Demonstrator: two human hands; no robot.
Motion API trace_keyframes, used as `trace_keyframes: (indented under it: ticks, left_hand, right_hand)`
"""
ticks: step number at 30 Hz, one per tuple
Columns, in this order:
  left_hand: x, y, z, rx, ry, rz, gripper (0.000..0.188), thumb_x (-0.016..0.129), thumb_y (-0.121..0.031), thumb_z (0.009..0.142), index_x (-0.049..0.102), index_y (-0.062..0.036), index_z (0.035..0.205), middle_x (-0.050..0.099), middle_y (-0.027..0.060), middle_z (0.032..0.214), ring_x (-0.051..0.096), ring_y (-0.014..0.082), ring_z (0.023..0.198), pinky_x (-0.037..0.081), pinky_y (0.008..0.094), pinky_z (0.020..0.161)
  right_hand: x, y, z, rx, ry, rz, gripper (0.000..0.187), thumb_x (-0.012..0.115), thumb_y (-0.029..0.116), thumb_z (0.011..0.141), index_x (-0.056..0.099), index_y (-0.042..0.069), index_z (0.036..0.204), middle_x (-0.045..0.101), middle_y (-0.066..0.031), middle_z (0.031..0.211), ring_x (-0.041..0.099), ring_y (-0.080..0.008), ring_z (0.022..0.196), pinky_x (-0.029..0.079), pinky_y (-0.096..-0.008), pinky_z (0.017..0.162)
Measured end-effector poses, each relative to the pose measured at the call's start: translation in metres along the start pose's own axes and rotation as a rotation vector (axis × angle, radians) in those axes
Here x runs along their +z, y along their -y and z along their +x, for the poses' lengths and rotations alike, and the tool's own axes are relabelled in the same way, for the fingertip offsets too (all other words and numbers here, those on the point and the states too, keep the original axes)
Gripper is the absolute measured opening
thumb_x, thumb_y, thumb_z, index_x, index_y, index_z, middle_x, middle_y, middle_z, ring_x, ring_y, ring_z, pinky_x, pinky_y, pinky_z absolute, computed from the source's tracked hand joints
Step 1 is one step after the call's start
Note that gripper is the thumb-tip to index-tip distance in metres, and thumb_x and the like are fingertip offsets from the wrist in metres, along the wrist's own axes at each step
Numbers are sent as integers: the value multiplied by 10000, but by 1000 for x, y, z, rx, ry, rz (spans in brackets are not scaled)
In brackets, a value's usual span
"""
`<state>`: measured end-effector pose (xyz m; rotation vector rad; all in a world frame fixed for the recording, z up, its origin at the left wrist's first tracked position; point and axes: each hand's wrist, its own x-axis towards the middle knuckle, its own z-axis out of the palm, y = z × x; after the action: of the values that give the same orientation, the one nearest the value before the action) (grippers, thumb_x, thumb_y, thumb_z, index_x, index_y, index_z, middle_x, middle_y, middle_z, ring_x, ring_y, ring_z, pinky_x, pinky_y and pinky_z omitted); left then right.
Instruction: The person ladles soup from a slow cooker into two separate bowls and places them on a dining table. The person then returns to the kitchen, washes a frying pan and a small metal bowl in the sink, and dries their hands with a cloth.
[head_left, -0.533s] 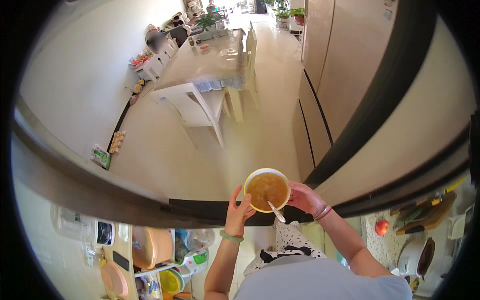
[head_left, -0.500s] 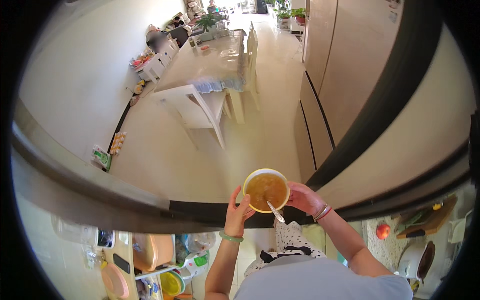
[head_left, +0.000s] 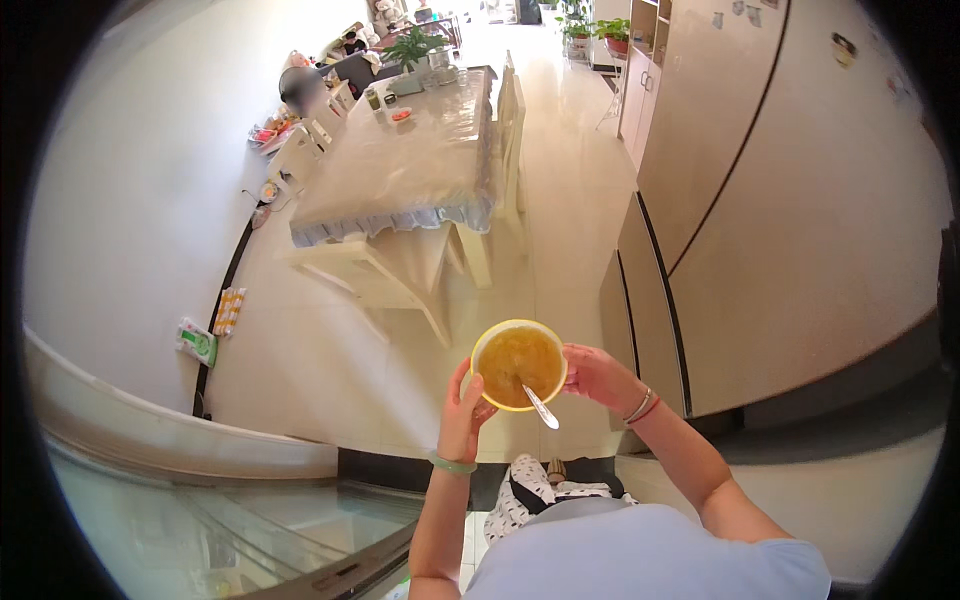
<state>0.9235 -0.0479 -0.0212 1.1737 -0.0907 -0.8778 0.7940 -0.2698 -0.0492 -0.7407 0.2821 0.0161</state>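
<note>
Between my hands I carry a yellow-rimmed bowl (head_left: pixel 487 396) of yellowish-brown soup, out in front of my body. My left hand (head_left: pixel 463 415) is closed on its left side, the thumb up near the rim. On the right side, my right hand (head_left: pixel 600 380) grips the bowl, its fingertips partly hidden by the bowl. A metal spoon (head_left: pixel 541 408) stands in the soup, its handle leaning over the near rim. The bowl looks level.
Ahead is a dining table (head_left: pixel 390 180) under a clear cover, with a white chair (head_left: pixel 385 285) at its near end. A tall refrigerator (head_left: pixel 690 150) stands on the right. Glass sliding door panels (head_left: pixel 230 530) are at lower left. A packet (head_left: pixel 197 341) lies by the left wall.
I have moved forward through the doorway, so the table and refrigerator appear nearer. The kitchen shelf and counter have left the view. Both hands still hold the bowl.
</note>
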Motion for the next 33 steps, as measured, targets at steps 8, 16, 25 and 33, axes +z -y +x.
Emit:
trace_keyframes:
  ticks: [8,16,25,33]
  left_hand:
    - [42,-52,157,-17,68,-31,623,643,-318,934,355,-82,1433,598,52,1189,630,144,1009,494,318,890]
    - [83,-96,325,-91,175,66,637,675,-289,912,371,-112,1443,656,15,1054,626,89,904,485,289,860]
    - [143,-116,490,-154,239,20,626,679,-274,913,377,-132,1442,640,-6,1074,624,84,901,491,282,836]
    - [194,-141,586,-85,172,-38,599,660,-303,924,388,-121,1426,645,12,1113,640,105,958,499,289,854]
  right_hand:
    - [-48,89,103,-108,-24,14,403,512,330,990,546,8,1230,652,-132,1140,652,-229,1032,508,-397,955]
    - [-96,186,197,-214,-138,71,387,523,326,991,551,-1,1196,651,-131,1122,640,-217,1046,493,-392,973]
    - [-176,292,292,-247,-272,98,394,582,288,966,525,1,1232,637,-106,1128,645,-206,1022,517,-365,931]
    - [-233,397,367,-165,-145,17,395,580,264,969,513,-4,1251,624,-110,1159,646,-212,1029,523,-371,924]
